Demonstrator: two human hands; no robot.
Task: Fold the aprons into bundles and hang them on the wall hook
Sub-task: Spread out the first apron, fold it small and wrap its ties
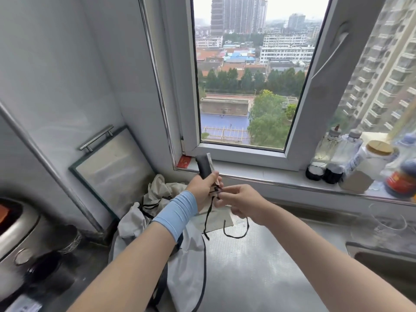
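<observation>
L grip [202, 188] clamped on upright apron bundle [203, 164], R grip [240, 203] just beside pinching its black strap [209, 212], loose aprons [157, 199] below both.

**Steel table [258, 266] and its load**

Patterned metal, running from the left wall [56, 86] to a sink [382, 262] sunk in at the right. On the left part, a heap of crumpled pale aprons [157, 194] with black trim, and one grey apron [189, 266] spread toward the near edge. Behind the heap, a glass panel [112, 172] with a bar handle, stood on edge and leaning on the wall. Far left, a silver cooker [15, 233] and a dark round pot [69, 237]. Beside the sink, clear glasses [387, 224].
</observation>
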